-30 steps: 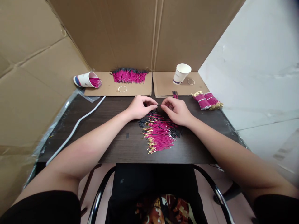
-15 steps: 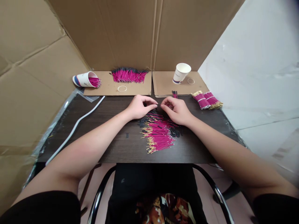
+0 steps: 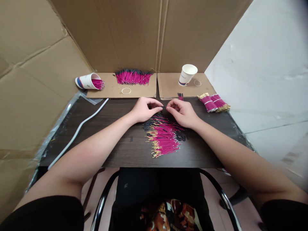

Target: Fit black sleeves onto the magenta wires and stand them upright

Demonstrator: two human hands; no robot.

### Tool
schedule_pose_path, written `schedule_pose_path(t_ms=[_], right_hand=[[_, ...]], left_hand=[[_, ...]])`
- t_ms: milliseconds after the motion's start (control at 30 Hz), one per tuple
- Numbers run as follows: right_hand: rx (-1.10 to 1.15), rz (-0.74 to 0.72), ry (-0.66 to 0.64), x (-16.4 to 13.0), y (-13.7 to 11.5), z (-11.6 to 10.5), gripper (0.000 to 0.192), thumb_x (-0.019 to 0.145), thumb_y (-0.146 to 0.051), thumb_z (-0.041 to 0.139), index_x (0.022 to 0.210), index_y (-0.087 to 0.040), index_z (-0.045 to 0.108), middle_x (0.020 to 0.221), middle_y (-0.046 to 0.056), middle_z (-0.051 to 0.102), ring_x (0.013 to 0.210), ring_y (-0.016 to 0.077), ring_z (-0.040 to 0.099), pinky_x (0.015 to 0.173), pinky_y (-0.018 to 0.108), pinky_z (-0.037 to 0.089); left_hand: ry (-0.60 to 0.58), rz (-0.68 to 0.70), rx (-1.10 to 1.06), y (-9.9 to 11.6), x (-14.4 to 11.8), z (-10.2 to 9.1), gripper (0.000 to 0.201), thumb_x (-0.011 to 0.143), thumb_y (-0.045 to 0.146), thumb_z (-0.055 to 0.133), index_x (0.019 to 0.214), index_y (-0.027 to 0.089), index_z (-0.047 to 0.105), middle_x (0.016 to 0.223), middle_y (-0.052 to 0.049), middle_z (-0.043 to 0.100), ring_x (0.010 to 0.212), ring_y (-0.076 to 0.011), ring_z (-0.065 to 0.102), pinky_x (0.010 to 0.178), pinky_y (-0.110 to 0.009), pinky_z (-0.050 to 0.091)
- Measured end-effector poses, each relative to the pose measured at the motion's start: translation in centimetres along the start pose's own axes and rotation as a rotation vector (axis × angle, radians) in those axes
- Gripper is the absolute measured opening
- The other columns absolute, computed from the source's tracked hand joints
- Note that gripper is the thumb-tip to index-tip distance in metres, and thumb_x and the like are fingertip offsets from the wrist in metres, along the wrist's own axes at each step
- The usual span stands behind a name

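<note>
Above the middle of the table, my left hand (image 3: pixel 145 109) and my right hand (image 3: pixel 181 112) face each other, both closed in a pinch. A thin wire with a black sleeve (image 3: pixel 164 107) spans the small gap between their fingertips; its ends are hidden by the fingers. Just below my hands lies a pile of short magenta wires (image 3: pixel 165 138) with gold terminals at the left ends and silvery tips at the right. Loose black sleeves (image 3: pixel 180 136) are scattered over and beside it. A few black-tipped magenta wires (image 3: pixel 180 97) rest beyond my right hand.
At the back left, black-ended wires (image 3: pixel 133 77) lie in a row on cardboard (image 3: pixel 103 93), near a rubber band (image 3: pixel 126 91). A paper cup (image 3: pixel 84 82) holding wires lies tipped over. An upright cup (image 3: pixel 187 75) and bundled wires (image 3: pixel 213 102) are at right. A white cable (image 3: pixel 79 128) crosses the left.
Both hands stay nearly in place, still pinching. My fingertips sit slightly farther apart, and a little more of the thin dark piece shows between them.
</note>
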State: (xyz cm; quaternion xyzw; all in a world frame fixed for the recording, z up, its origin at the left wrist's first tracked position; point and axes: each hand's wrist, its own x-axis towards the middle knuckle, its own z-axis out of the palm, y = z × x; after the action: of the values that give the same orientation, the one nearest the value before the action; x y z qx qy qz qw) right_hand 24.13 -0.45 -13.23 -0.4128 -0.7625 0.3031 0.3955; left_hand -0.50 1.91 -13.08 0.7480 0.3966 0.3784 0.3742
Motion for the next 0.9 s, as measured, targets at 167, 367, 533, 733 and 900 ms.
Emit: schedule_pose_path(t_ms=[167,367,533,733,900], right_hand=[[0.003,0.013,-0.007,0.01,0.2,0.02,0.02,0.105,-0.041,0.069,0.098,-0.023,0.073,0.09,0.005,0.075,0.079,0.0245,0.068,0.076,0.04,0.053],[0.001,0.005,-0.006,0.06,0.35,0.0,0.02,0.105,-0.041,0.07,0.098,-0.023,0.074,0.091,0.005,0.076,0.079,0.0243,0.068,0.076,0.039,0.052],[-0.006,0.002,-0.008,0.06,0.37,0.0,0.021,0.106,-0.042,0.07,0.098,-0.023,0.074,0.089,0.005,0.075,0.078,0.0239,0.066,0.075,0.039,0.051],[-0.025,0.008,0.0,0.01,0.19,0.05,0.023,0.106,-0.043,0.069,0.098,-0.022,0.075,0.089,0.005,0.076,0.077,0.0238,0.066,0.073,0.039,0.051],[-0.028,0.004,0.0,0.01,0.06,0.05,0.021,0.106,-0.042,0.069,0.098,-0.023,0.074,0.089,0.005,0.075,0.078,0.0244,0.066,0.074,0.039,0.052]], left_hand=[[0.002,-0.001,-0.012,0.26,-0.04,-0.02,0.02,0.091,0.03,0.087,0.105,0.016,0.09,0.087,-0.007,0.083,0.07,-0.0168,0.064,0.068,-0.033,0.048],[0.007,0.009,-0.026,0.29,-0.04,-0.01,0.02,0.091,0.031,0.087,0.105,0.016,0.09,0.086,-0.007,0.082,0.07,-0.0164,0.062,0.067,-0.033,0.046],[0.013,0.007,-0.015,0.23,-0.11,0.07,0.02,0.092,0.033,0.087,0.104,0.017,0.09,0.086,-0.007,0.082,0.069,-0.0166,0.063,0.066,-0.033,0.046],[0.014,0.007,-0.031,0.18,-0.08,0.11,0.023,0.092,0.037,0.087,0.102,0.017,0.091,0.089,-0.008,0.084,0.07,-0.0176,0.065,0.066,-0.033,0.047],[0.017,-0.003,-0.024,0.3,-0.06,0.08,0.024,0.091,0.038,0.087,0.102,0.017,0.091,0.088,-0.009,0.084,0.07,-0.0181,0.065,0.066,-0.033,0.048]])
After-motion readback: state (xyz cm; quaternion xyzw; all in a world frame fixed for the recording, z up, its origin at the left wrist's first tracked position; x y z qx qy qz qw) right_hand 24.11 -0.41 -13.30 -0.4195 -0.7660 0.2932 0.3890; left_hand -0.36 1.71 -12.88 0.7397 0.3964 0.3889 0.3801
